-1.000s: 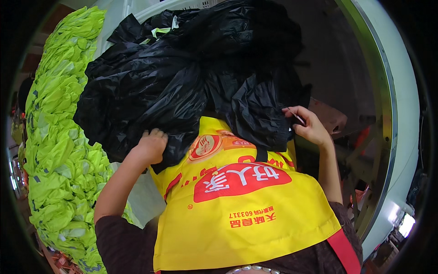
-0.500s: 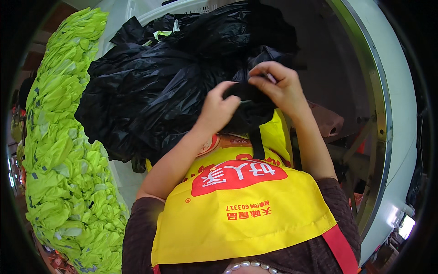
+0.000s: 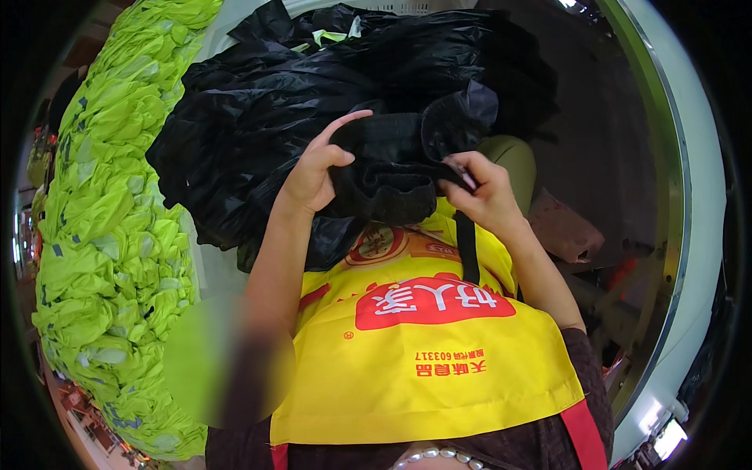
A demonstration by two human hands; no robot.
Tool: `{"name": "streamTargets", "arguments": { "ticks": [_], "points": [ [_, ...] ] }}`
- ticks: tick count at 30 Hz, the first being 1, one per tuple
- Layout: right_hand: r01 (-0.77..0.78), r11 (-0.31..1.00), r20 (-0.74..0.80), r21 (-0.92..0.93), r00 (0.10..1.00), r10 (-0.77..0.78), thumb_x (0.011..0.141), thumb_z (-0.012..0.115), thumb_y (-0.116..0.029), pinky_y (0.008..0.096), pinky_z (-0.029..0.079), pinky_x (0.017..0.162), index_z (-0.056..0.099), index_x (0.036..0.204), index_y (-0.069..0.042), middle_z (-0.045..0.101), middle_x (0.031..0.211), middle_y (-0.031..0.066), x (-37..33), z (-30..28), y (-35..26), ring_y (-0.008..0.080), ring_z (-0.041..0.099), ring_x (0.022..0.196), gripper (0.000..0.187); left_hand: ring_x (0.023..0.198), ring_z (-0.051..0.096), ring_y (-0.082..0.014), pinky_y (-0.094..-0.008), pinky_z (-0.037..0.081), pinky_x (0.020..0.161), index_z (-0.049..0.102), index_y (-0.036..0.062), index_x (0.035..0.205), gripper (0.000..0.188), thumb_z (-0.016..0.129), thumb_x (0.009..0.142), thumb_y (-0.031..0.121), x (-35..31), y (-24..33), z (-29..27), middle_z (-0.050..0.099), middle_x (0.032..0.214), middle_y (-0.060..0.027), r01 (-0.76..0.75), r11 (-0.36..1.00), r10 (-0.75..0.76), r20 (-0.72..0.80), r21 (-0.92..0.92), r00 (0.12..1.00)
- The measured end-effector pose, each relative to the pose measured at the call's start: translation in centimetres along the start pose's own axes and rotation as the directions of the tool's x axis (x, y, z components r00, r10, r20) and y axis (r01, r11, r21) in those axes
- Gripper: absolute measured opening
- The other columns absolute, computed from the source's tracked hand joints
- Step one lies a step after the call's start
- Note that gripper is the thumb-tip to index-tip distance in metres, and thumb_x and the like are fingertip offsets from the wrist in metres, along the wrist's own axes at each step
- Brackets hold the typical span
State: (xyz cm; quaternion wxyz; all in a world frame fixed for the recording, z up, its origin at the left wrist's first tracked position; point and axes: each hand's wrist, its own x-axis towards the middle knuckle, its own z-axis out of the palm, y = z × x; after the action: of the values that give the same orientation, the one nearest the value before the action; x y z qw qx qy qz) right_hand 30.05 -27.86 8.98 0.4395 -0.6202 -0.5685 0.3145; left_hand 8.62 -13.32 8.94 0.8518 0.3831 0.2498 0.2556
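Observation:
A black garment (image 3: 384, 184) with a thick, gathered band lies across my lap, its edges folded into a loop. My right hand (image 3: 487, 190) pinches the band's right edge between thumb and fingers. A small pale pinkish object (image 3: 468, 179) shows at those fingers, too small to name. At the band's left side my left hand (image 3: 313, 174) touches the cloth, thumb and forefinger spread apart; its other fingers are partly hidden. Beyond both hands spreads a heap of shiny black fabric (image 3: 258, 117), of which the garment seems to be a part.
On the left stands a long stack of bright yellow-green folded cloth (image 3: 117, 258). A white basket rim (image 3: 301, 8) shows behind the black heap. To the right are a curved metal-edged table (image 3: 666, 196) and a brownish box (image 3: 565, 227) below. A yellow apron (image 3: 423, 399) covers my front.
My left hand has moved left and its thumb and forefinger have spread. My right hand has come lower and nearer, still pinching. The band now lies more opened out between them.

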Motion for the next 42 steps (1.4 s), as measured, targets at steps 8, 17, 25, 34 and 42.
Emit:
{"name": "streamTargets", "arguments": {
  "ticks": [8,17,25,34,42],
  "points": [
    [0.063,0.473,-0.196,0.879,0.951,0.237,0.079,0.06,-0.007,0.0153,0.027,0.038,0.055,0.079,-0.01,0.046,0.059,-0.0041,-0.3,-3.5,2.0,0.0021,0.034,0.041,0.007,0.107,0.05,-0.0209,-0.0319,0.042,0.091,0.05,0.0025,0.12,0.047,0.059,0.073,0.0,-0.4,1.2,-8.2,0.051,0.117,-0.0142,-0.192,0.918,0.338,-0.434,0.347,0.835],
    [0.065,0.52,-0.206,0.852,0.954,0.218,0.072,0.066,-0.002,0.0163,0.032,0.044,0.052,0.097,-0.002,0.051,0.079,0.0019,-2.0,-1.7,-0.2,0.0053,0.042,0.053,0.028,0.049,0.046,-0.0052,-0.0172,0.035,0.045,0.059,0.0012,0.086,0.055,0.044,0.088,0.054,-7.6,0.4,2.9,0.052,0.058,-0.0018,-0.137,0.868,0.098,0.107,0.478,0.989],
    [0.077,0.834,-0.021,0.546,0.997,-0.079,0.06,0.075,0.003,0.0252,0.039,0.072,0.051,0.08,-0.003,0.052,0.09,0.0105,-3.7,-1.3,-2.0,0.0156,0.05,0.08,0.032,0.1,0.056,-0.0278,-0.0412,0.046,0.085,0.031,-0.0023,0.131,0.091,0.033,0.079,0.072,-5.9,-4.0,4.8,0.055,0.11,-0.0192,0.451,0.734,-0.591,-0.149,-0.508,0.793],
    [-0.131,0.84,0.038,0.526,0.991,0.13,0.056,0.083,-0.009,0.0251,0.038,0.069,0.049,0.072,-0.004,0.053,0.082,0.0084,-6.8,-2.6,-1.7,0.0154,0.05,0.076,0.038,0.102,0.054,-0.0287,-0.0414,0.041,0.093,0.049,-0.0074,0.107,0.032,0.046,0.078,0.003,-5.6,-5.0,3.2,0.056,0.109,-0.0184,-0.093,0.852,-0.096,-0.329,-0.515,0.939],
    [-0.028,0.93,0.301,0.368,0.949,-0.09,0.059,0.082,-0.013,0.02,0.032,0.049,0.054,0.07,-0.006,0.059,0.082,0.0068,-3.9,-5.0,-5.5,0.0057,0.043,0.054,0.031,0.088,0.062,-0.0236,-0.0324,0.05,0.08,0.058,-0.0066,0.098,0.032,0.044,0.069,-0.004,-4.7,1.7,2.5,0.063,0.095,-0.0155,-0.221,0.93,0.201,-0.095,-0.293,0.975]
  ]
}}
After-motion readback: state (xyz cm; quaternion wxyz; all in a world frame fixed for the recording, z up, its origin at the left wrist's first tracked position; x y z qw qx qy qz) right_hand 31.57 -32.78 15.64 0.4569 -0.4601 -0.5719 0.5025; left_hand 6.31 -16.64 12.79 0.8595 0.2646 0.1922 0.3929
